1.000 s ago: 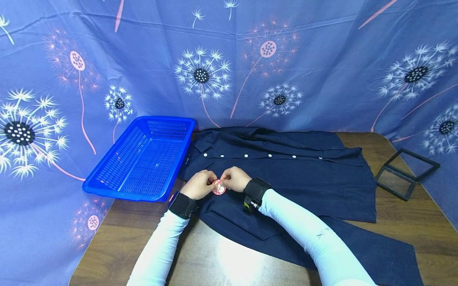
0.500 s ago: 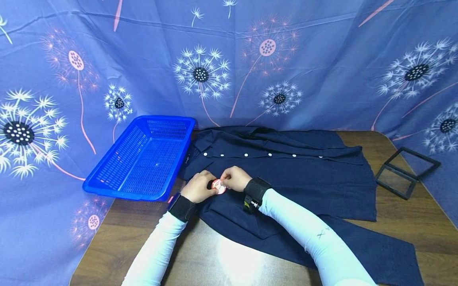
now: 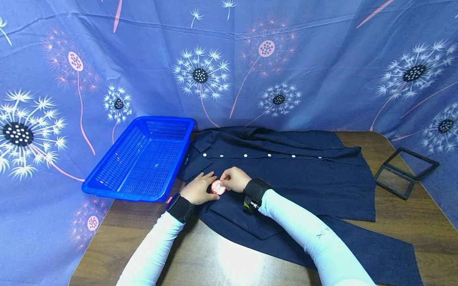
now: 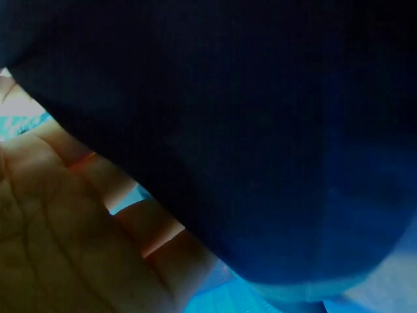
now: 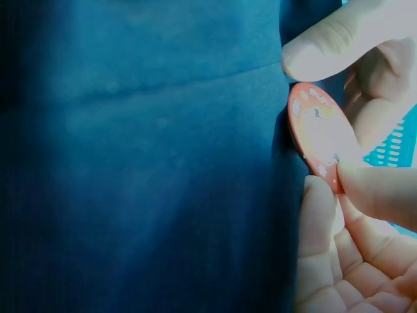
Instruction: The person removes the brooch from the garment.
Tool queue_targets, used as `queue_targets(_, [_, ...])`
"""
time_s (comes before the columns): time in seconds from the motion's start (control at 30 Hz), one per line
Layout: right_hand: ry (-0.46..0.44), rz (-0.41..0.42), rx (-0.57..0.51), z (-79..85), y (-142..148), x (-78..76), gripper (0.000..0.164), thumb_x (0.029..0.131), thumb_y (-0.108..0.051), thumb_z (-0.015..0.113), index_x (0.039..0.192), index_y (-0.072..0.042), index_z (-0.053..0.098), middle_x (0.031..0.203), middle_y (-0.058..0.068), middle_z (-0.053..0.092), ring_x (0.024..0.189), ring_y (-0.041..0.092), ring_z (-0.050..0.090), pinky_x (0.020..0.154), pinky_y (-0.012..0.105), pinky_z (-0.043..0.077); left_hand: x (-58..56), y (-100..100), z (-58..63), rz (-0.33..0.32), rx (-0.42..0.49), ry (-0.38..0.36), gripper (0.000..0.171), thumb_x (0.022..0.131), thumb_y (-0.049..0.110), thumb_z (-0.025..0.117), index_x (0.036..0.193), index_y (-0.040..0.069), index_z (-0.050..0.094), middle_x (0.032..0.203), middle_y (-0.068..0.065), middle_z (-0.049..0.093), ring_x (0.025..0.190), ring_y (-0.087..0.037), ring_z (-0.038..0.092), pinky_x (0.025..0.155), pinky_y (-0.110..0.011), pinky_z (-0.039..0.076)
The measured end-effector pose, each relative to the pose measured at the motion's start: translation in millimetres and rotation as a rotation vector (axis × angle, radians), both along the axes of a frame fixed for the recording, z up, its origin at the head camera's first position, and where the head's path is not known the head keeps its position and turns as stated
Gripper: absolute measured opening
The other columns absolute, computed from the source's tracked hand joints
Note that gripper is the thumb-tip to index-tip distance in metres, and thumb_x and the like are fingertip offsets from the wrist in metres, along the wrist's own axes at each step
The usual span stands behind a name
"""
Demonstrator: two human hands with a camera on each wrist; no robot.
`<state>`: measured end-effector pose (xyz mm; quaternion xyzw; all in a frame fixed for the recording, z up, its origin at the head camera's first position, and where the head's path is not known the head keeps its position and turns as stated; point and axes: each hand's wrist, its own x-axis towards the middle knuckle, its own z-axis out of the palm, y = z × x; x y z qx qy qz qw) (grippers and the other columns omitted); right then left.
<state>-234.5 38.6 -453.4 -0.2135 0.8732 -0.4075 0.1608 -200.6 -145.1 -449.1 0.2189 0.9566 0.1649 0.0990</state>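
A blue curtain printed with white and pink dandelions hangs behind and around the wooden surface. At the left sits a blue perforated basket, its right side just beside the collar end of a dark navy garment. The garment spreads across the middle, a row of white buttons along its far part. At the right edge of the surface is a black two-pane frame.

Both forearms reach in from the near side in white sleeves, with black straps at the wrists. The left hand lies over the garment, fingers loosely spread, thumb near the round red-and-white badge. The badge is between the hands, over the garment; the right hand, bent inward, pinches its edge between thumb and finger.
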Motion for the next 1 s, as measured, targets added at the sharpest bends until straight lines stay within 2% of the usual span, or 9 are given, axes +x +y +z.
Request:
queue_targets(0.17, [-0.014, -0.009, 0.002, 0.5, 0.2, 0.3, 0.004, 0.086, -0.004, 0.068, 0.087, -0.001, 0.07, 0.065, -0.002, 0.061, 0.056, 0.004, 0.055, 0.053, 0.017, 0.045, 0.5, -1.7, -2.3, 0.007, -0.055, -0.028, 0.076, 0.084, 0.043, 0.073, 0.144, 0.003, 0.047, 0.155, -0.018, 0.038, 0.143, -0.048, 0.03, 0.119, -0.052, 0.025])
queue_targets(0.37, [-0.018, -0.012, 0.005, 0.5, 0.4, -0.2, 0.004, 0.087, -0.005, 0.068, 0.087, -0.002, 0.07, 0.063, -0.002, 0.06, 0.055, 0.005, 0.055, 0.053, 0.017, 0.043, 2.0, -4.2, -2.8, -0.006, -0.085, -0.023, 0.079, 0.086, 0.048, 0.069, 0.146, 0.003, 0.043, 0.157, -0.017, 0.035, 0.144, -0.045, 0.029, 0.119, -0.051, 0.026])
queue_targets(0.7, [0.025, -0.003, 0.0, 0.7, 0.6, -0.6, 0.004, 0.086, -0.003, 0.067, 0.086, -0.003, 0.071, 0.064, -0.001, 0.063, 0.056, 0.004, 0.056, 0.053, 0.017, 0.045, 4.6, -4.5, 1.0, -0.029, -0.087, -0.015, 0.078, 0.087, 0.047, 0.069, 0.145, 0.001, 0.045, 0.156, -0.019, 0.036, 0.145, -0.045, 0.029, 0.12, -0.049, 0.022])
queue_targets(1.0, [0.079, 0.023, 0.004, 5.1, 1.6, 1.1, 0.003, 0.087, -0.005, 0.067, 0.088, -0.003, 0.07, 0.071, 0.003, 0.067, 0.058, 0.002, 0.056, 0.054, 0.017, 0.047, 3.0, -5.1, -1.8, -0.011, -0.07, -0.017, 0.076, 0.086, 0.047, 0.069, 0.145, 0.004, 0.047, 0.156, -0.018, 0.036, 0.145, -0.045, 0.029, 0.12, -0.049, 0.023])
